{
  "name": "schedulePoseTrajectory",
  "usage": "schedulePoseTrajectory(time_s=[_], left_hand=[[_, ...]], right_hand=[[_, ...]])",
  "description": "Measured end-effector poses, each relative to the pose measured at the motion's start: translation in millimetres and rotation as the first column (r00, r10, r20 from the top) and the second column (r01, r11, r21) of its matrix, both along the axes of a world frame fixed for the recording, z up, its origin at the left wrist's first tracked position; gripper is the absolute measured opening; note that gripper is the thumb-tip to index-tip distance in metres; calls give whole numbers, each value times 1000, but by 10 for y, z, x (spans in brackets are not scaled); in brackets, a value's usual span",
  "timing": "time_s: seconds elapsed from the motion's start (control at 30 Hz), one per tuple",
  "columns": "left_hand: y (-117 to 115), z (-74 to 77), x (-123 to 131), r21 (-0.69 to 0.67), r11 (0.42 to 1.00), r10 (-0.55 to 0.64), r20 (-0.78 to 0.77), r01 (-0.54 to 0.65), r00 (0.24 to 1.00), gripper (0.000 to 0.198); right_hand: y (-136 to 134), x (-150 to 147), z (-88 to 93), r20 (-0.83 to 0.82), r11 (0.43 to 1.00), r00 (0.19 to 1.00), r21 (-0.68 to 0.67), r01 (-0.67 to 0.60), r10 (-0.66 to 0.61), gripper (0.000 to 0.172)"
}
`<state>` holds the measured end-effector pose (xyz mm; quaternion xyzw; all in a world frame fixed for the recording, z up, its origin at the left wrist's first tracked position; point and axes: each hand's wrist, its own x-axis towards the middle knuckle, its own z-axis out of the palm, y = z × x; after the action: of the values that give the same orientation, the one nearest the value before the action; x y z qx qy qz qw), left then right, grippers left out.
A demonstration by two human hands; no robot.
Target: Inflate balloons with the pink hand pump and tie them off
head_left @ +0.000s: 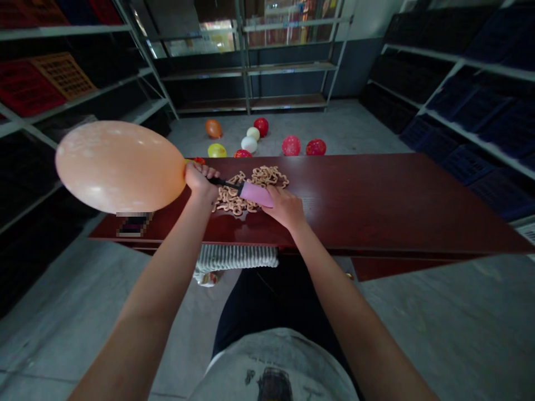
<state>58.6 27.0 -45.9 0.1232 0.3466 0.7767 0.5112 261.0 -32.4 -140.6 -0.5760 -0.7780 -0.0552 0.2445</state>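
Note:
A large inflated peach balloon hovers over the left end of the dark red table. My left hand is closed around its neck, pinching it onto the black nozzle of a pink hand pump. My right hand grips the pump's pink body at its right end. Under and behind both hands lies a heap of flat, uninflated peach balloons on the table top.
Several inflated balloons, red, white, yellow and orange, lie on the concrete floor beyond the table. Metal shelving with crates lines the left, right and back walls. A ribbed white thing hangs below the table's near edge.

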Motion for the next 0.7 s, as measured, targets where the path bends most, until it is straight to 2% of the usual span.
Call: schedulePoseTrajectory(time_s=[0.07, 0.17, 0.27, 0.37, 0.5, 0.6, 0.7], left_hand=[[-19, 25, -173, -12, 999, 48, 15, -48, 999, 35], [-46, 155, -408, -1, 995, 103, 12, -103, 995, 35], [-60, 372, -584, -1, 993, 117, 7, -117, 993, 37], [-38, 625, -636, 12, 996, 85, -26, -85, 996, 41], [38, 941, -423, 129, 992, 28, -140, -10, 990, 44], [109, 1137, -93, 245, 969, 20, -234, 39, 972, 45], [221, 1267, 280, 306, 949, 9, -273, 77, 962, 46]], right_hand=[[-14, -9, 7, 21, 1000, 1000, 7, -7, 6, 40], [-23, -17, 6, 20, 999, 1000, 34, -20, 19, 39], [-20, -21, -12, -8, 998, 999, 60, -38, 38, 40], [-13, -23, -27, -57, 995, 996, 79, -65, 69, 42], [6, -11, -40, -161, 995, 984, 81, -57, 69, 45], [36, 23, -60, -251, 998, 968, 59, -9, 24, 50], [74, 71, -80, -340, 997, 939, 35, 72, -56, 48]])
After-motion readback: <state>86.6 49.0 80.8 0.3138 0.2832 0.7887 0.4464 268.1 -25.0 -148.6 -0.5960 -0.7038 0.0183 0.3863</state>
